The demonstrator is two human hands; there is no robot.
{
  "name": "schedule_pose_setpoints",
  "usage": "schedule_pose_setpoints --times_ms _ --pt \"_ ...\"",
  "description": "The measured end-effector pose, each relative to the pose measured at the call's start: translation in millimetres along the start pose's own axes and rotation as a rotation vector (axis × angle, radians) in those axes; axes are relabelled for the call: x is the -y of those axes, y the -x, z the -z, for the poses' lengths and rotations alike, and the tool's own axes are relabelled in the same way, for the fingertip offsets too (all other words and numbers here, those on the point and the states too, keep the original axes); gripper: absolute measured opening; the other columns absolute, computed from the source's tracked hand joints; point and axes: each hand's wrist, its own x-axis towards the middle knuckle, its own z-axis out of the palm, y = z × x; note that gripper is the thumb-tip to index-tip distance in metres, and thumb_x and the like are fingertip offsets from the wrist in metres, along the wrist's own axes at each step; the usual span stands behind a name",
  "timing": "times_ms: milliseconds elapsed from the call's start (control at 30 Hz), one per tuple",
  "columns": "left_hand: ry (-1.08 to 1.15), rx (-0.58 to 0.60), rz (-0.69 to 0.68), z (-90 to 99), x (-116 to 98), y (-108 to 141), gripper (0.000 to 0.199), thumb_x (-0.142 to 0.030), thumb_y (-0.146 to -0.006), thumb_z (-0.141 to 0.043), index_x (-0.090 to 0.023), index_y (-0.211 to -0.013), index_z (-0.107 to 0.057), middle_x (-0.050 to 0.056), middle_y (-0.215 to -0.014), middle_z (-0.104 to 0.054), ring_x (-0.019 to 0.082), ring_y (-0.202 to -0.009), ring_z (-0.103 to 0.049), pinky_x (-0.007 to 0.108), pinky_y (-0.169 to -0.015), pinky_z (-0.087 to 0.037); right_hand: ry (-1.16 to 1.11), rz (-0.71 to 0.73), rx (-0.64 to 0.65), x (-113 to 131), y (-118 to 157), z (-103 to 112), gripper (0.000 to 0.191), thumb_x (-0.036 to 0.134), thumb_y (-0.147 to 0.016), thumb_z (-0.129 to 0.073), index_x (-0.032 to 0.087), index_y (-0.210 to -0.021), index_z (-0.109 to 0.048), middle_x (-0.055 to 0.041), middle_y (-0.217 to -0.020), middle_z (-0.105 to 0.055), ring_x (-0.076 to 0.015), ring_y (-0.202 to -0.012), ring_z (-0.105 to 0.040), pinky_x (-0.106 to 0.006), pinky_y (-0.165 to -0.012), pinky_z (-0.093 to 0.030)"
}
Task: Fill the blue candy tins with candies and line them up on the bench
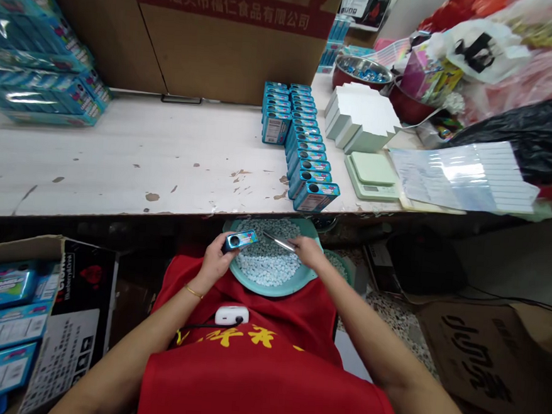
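Pellets [264, 270] are contained in the basin [263, 289], taken here as clock centre. A tin [243, 239] is held at nine by the left hand [216, 257], a tool [280, 242] at three by the right hand [308, 252]. On the table [94, 169], packs [42, 93] are stacked at ten, a carton [229, 59] is stood toward eleven, tin rows [305, 162] are lined up between twelve and one, and a scale [373, 169] is set between one and two, before a stack [365, 109]. Tins [5, 327] are kept in a box [64, 356] at eight.
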Motion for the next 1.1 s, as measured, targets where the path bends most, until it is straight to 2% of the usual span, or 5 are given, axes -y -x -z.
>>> schedule_pose_setpoints --times_ms 167,367,533,767,1100 --pt "0.015 -0.021 0.033 1.9 1.7 1.1 0.040 -0.028 -0.067 -0.063 -0.018 -0.105 -0.055 0.005 -0.099 -0.062 0.018 -0.092 -0.057 0.032 -0.086 -0.043 -0.049 0.002 0.080 25.8 -13.5 -75.4 0.038 0.006 -0.081 -0.036 0.012 -0.109 -0.062 -0.0184 -0.108 -0.062 -0.0223 -0.101 -0.057 -0.031 -0.083 -0.042" --pt "0.012 -0.052 0.054 2.9 -2.0 -1.7 0.042 -0.034 -0.065 -0.065 -0.017 -0.102 -0.055 0.004 -0.095 -0.062 0.018 -0.088 -0.058 0.032 -0.083 -0.045 -0.297 0.118 0.202 10.8 -19.8 -81.7 0.045 0.003 -0.069 -0.048 0.024 -0.104 -0.067 -0.0029 -0.104 -0.067 -0.0168 -0.094 -0.060 -0.023 -0.081 -0.043" --pt "0.021 -0.057 0.044 4.7 -2.2 -2.4 0.042 -0.034 -0.065 -0.065 -0.017 -0.102 -0.055 0.004 -0.094 -0.062 0.018 -0.087 -0.058 0.031 -0.082 -0.045 -0.505 0.120 0.191 -8.6 -12.3 -58.4 0.045 0.006 -0.067 -0.049 0.018 -0.107 -0.065 -0.0021 -0.096 -0.069 -0.0150 -0.079 -0.061 -0.023 -0.069 -0.047" --pt "-0.059 -0.031 0.012 -4.2 0.7 -7.0 0.039 -0.025 -0.067 -0.062 -0.018 -0.104 -0.055 0.006 -0.100 -0.061 0.020 -0.093 -0.057 0.034 -0.086 -0.043 -0.825 0.126 0.160 -2.8 21.3 20.9 0.040 0.013 -0.069 -0.048 0.012 -0.106 -0.065 -0.0017 -0.067 -0.062 -0.0087 -0.052 -0.047 -0.019 -0.047 -0.039" --pt "-0.275 0.077 -0.122 -16.1 -13.9 -2.5 0.041 -0.012 -0.065 -0.053 -0.019 -0.106 -0.056 0.006 -0.104 -0.060 0.023 -0.098 -0.053 0.038 -0.089 -0.041 0.035 0.286 0.016 56.5 33.1 82.8 0.034 0.010 -0.071 -0.042 0.022 -0.086 -0.070 -0.0068 -0.088 -0.068 -0.0198 -0.089 -0.060 -0.024 -0.070 -0.039"
